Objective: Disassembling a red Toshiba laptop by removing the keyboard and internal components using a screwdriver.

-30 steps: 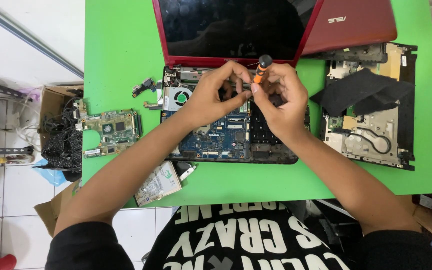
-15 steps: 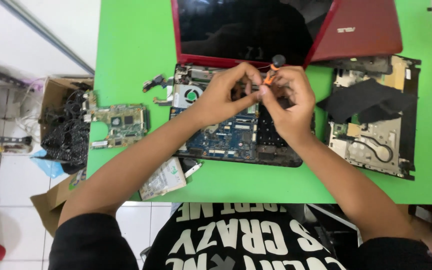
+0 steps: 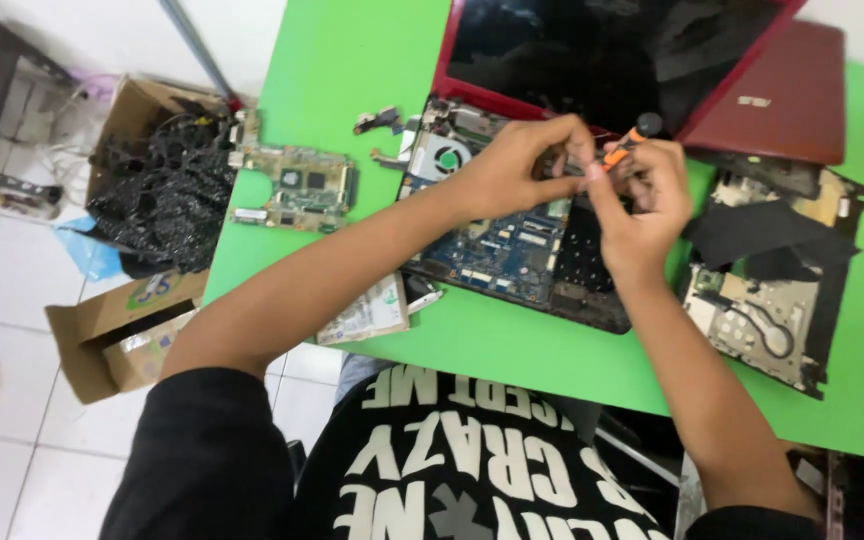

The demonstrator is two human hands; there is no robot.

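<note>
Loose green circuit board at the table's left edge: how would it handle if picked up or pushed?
The circuit board looks thin and flat, so probably stiff and light. It hangs slightly past the edge of the green table, so a push leftward could tip it off toward the cardboard box. Its exposed chips and connectors suggest it is fragile; edge grip seems safer.

The table point(image 3: 352, 60) is bright green, the laptop lid point(image 3: 782, 95) dark red, the motherboard point(image 3: 502, 250) blue, and the screwdriver point(image 3: 624, 146) orange with a black cap.

A green table point(image 3: 352, 60) carried an opened red laptop point(image 3: 512, 250), a loose circuit board point(image 3: 297, 188), a stripped chassis point(image 3: 767, 300), and a hard drive point(image 3: 367, 312).
</note>
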